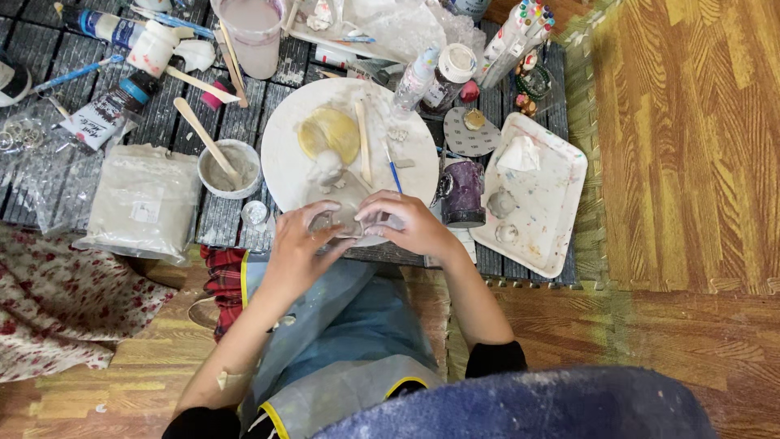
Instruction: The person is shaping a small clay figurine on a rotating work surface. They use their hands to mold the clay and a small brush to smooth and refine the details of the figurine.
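**Two hands closed on a small clear piece at the plate's near edge**

Both hands meet at the near rim of a round white plate (pixel 284 162) on the dark slatted tabletop (pixel 57 57). The left hand (pixel 299 244) and right hand (pixel 410 223) face each other, fingers (pixel 378 205) curled inward, pinching a small clear piece (pixel 345 221) between them. The piece is mostly hidden by the fingertips, so its shape cannot be told; it sits just over the plate's edge, nearest the person.

On the plate lie a yellow disc (pixel 329 132), a small white figure (pixel 327 169) just below it, a wooden stick (pixel 362 142) and a thin blue brush (pixel 393 172). Left of the plate stands a small bowl (pixel 230 169) of grey paste with a wooden spatula (pixel 203 134) resting in it, and further left a grey bag (pixel 145 199) of powder. A dark purple cup (pixel 463 193) stands just right of the plate, touching or nearly touching a white tray (pixel 561 203) that holds lumps of white material. A plastic cup (pixel 253 36) of pale liquid stands behind the plate, near tubes and bottles of paint. The person wears a blue apron (pixel 357 333), dusted white.
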